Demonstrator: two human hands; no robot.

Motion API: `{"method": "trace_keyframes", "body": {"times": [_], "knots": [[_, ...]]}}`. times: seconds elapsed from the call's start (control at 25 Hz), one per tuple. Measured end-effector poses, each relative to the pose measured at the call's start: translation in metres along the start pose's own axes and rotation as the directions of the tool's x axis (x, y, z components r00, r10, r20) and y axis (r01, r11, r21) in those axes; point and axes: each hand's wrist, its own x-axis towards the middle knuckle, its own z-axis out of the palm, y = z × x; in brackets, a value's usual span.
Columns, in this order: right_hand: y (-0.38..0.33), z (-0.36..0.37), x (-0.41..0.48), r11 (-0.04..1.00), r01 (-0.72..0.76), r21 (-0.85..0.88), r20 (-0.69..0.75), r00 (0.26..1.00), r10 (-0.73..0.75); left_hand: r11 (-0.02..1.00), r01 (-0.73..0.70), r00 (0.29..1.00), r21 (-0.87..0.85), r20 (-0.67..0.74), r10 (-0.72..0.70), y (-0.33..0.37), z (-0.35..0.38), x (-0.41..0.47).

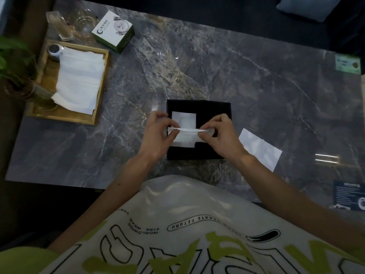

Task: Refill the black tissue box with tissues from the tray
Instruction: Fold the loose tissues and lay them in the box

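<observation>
The black tissue box [213,109] sits open at the middle of the grey marble table. White tissues [183,119] lie inside it. Over the box, my left hand [158,133] and my right hand [221,135] pinch the two ends of a folded white tissue [187,133], stretched flat between them. A wooden tray [98,99] at the far left holds a stack of white tissues [79,80]. One loose tissue [260,149] lies on the table just right of the box.
A green-and-white carton [114,30] and glassware [83,24] stand behind the tray. A potted plant [11,62] overlaps the tray's left side, and a small white round device [55,50] sits in its far corner. Cards [347,64] lie at the table's right edge.
</observation>
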Motion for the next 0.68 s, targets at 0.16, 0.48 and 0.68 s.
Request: {"method": "trace_keyframes", "body": {"times": [0.16, 0.48, 0.68], "knots": [[-0.001, -0.002, 0.001, 0.994, 0.106, -0.019, 0.146, 0.984, -0.102, 0.987, -0.155, 0.981, -0.032, 0.117, 0.157, 0.006, -0.004, 0.008], [-0.010, 0.013, 0.018, 0.946, -0.066, 0.318, 0.143, 0.990, 0.021, 0.893, 0.216, 0.975, -0.395, 0.129, -0.179, -0.002, 0.006, 0.020], [0.003, 0.033, 0.026, 0.720, -0.359, 0.593, 0.192, 0.932, 0.306, 0.585, 0.570, 0.816, -0.578, 0.309, -0.489, -0.020, 0.014, 0.021]]}}
